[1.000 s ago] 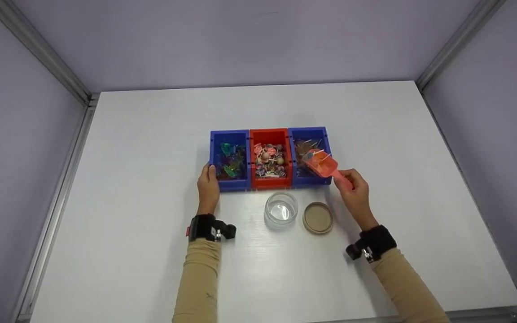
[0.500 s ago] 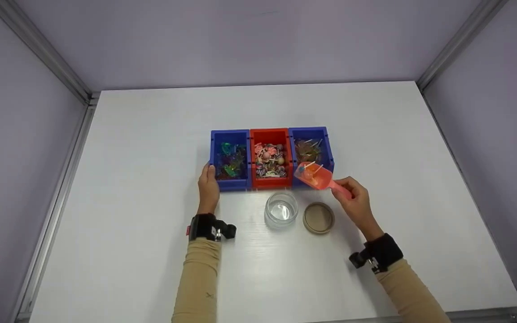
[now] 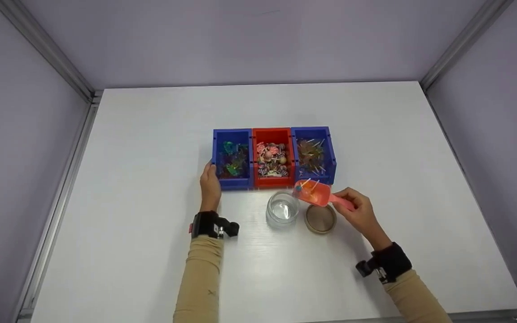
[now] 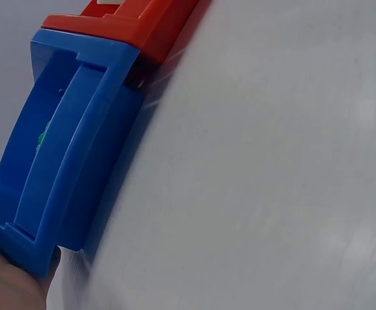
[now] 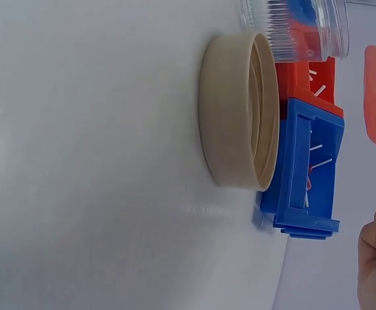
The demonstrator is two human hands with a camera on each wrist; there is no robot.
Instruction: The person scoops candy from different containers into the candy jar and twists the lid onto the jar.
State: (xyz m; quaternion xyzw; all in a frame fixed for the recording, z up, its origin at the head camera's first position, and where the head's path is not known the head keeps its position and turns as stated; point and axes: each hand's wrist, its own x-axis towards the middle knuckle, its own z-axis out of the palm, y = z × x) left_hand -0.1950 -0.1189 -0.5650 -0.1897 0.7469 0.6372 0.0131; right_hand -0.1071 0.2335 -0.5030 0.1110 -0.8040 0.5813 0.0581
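Note:
My right hand (image 3: pixel 355 208) grips the handle of a coral-pink scoop (image 3: pixel 314 196). Several small lollipops with white sticks lie in the scoop, whose mouth overlaps the rim of a clear jar (image 3: pixel 281 215). A round beige lid (image 3: pixel 320 220) lies right of the jar, below the scoop. My left hand (image 3: pixel 210 186) holds the front left corner of the left blue bin (image 3: pixel 234 184), which has green and dark translucent pieces inside. Joined to it are a red bin (image 3: pixel 273 183) of lollipops and a right blue bin (image 3: pixel 314 176) of stick candies.
All this stands on a white table (image 3: pixel 151 143), with pale panel walls (image 3: pixel 258 40) on the back and sides. The lid (image 5: pixel 230 110) is near the right wrist camera, in front of the right blue bin (image 5: pixel 298 168).
My right hand has drawn the loaded scoop from over the right blue bin toward me, and its mouth is now at the jar's rim. The left hand has stayed at the bin.

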